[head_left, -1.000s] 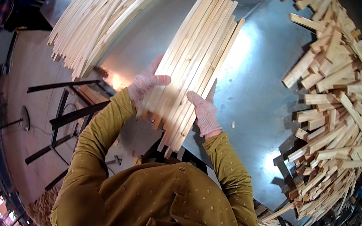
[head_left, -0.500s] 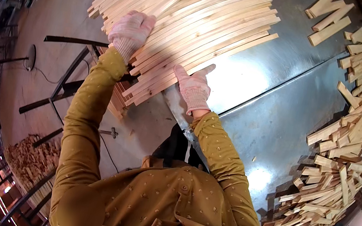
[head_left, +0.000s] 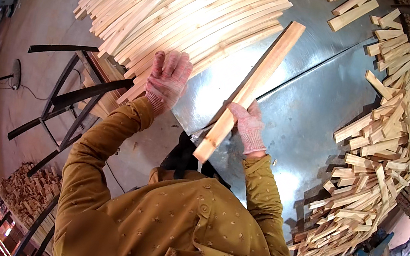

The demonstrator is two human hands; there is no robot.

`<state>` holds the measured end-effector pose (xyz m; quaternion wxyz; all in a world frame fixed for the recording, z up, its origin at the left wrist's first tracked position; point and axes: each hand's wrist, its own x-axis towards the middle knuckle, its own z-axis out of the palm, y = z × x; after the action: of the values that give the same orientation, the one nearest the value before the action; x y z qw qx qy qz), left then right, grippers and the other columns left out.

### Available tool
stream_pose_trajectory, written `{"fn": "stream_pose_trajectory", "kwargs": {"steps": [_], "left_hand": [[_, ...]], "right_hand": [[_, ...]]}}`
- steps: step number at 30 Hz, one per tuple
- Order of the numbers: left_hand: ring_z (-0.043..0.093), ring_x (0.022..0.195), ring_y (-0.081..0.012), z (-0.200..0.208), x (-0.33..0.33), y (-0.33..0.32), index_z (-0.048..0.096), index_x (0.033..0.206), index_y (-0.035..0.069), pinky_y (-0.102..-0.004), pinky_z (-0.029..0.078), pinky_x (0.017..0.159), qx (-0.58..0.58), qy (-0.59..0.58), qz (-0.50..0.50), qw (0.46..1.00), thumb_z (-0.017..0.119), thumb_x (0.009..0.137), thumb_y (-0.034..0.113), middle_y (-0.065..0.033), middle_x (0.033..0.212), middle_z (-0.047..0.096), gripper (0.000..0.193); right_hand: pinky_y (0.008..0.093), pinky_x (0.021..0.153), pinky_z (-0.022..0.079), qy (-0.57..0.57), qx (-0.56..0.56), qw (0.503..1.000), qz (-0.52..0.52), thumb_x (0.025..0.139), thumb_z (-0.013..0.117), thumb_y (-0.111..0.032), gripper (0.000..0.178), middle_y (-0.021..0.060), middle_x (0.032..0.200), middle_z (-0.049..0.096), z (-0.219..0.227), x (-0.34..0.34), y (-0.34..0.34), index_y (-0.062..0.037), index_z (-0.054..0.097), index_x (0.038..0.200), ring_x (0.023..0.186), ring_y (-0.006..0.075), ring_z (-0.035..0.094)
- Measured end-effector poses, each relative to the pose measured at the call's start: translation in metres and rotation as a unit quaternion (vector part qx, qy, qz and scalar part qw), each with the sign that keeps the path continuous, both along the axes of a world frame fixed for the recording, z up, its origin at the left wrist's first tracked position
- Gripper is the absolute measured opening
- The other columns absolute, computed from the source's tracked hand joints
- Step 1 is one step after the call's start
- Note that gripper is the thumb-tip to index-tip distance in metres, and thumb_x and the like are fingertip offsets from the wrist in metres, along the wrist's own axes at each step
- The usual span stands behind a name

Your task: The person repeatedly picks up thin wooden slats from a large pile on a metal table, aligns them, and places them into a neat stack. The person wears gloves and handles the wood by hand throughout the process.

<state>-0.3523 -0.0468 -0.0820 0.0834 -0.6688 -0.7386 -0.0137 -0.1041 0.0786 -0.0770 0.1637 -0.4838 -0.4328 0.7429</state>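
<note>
My right hand (head_left: 249,128), in a pinkish knit glove, grips a long pale wooden slat (head_left: 264,73) near its lower half. The slat is lifted off the pile and slants from far right to near left over the metal table (head_left: 300,109). My left hand (head_left: 168,79), gloved alike, lies open with its fingers stretched out, at the near edge of a broad layer of wooden slats (head_left: 191,17). These lie side by side in a slanted row. One longer strip crosses on top of them.
A long heap of loose short wood pieces (head_left: 366,171) runs down the table's right side. Several more pieces (head_left: 351,14) lie at the far right. Left of the table stand a dark metal frame (head_left: 71,100) and a stack of small wood ends (head_left: 30,185) on the floor side.
My right hand has taken hold of a slat and brought it away from the pile to the right. My left hand has opened and come nearer, off its earlier spot on the slats' left edge.
</note>
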Motion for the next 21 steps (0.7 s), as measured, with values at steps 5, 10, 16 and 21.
{"fn": "stream_pose_trajectory", "kwargs": {"steps": [5, 10, 16, 21], "left_hand": [[0.040, 0.138, -0.0344, -0.005, -0.014, 0.009, 0.055, 0.129, 0.007, -0.0575, 0.027, 0.116, 0.055, -0.008, 0.013, 0.998, 0.069, 0.081, 0.023, -0.0142, 0.143, 0.049, 0.052], [0.055, 0.124, -0.0262, 0.078, -0.023, -0.013, 0.058, 0.129, 0.003, -0.0372, 0.044, 0.103, -0.012, -0.386, 0.112, 0.916, 0.060, 0.091, 0.011, -0.0168, 0.129, 0.059, 0.039], [0.055, 0.098, -0.0099, 0.141, -0.032, -0.034, 0.062, 0.129, 0.002, -0.0271, 0.048, 0.086, 0.001, -0.688, 0.235, 0.687, 0.063, 0.099, 0.030, 0.0002, 0.103, 0.064, 0.041], [0.058, 0.102, -0.0144, 0.148, -0.004, -0.008, 0.061, 0.127, -0.003, -0.0301, 0.048, 0.092, 0.191, -0.673, 0.102, 0.708, 0.061, 0.100, 0.034, -0.0056, 0.104, 0.065, 0.046]], "right_hand": [[0.0329, 0.083, 0.053, -0.064, 0.061, 0.996, 0.014, 0.086, 0.073, -0.021, 0.053, 0.0143, 0.109, 0.070, 0.037, -0.009, -0.015, 0.0013, 0.055, 0.131, 0.094, 0.0244, 0.067], [0.0403, 0.097, 0.050, -0.258, 0.157, 0.942, 0.144, 0.087, 0.067, -0.044, 0.093, 0.0244, 0.118, 0.068, 0.019, -0.052, -0.023, 0.0048, 0.023, 0.152, 0.109, 0.0384, 0.066], [0.0439, 0.094, 0.050, -0.313, 0.220, 0.876, 0.294, 0.096, 0.047, -0.052, 0.086, 0.0341, 0.120, 0.063, 0.045, -0.147, -0.002, 0.0052, 0.017, 0.154, 0.107, 0.0408, 0.066], [0.0434, 0.085, 0.055, -0.119, 0.393, 0.853, 0.322, 0.102, 0.049, -0.029, 0.054, 0.0336, 0.142, 0.043, 0.012, -0.116, -0.007, -0.0090, 0.036, 0.150, 0.095, 0.0378, 0.068]]}}
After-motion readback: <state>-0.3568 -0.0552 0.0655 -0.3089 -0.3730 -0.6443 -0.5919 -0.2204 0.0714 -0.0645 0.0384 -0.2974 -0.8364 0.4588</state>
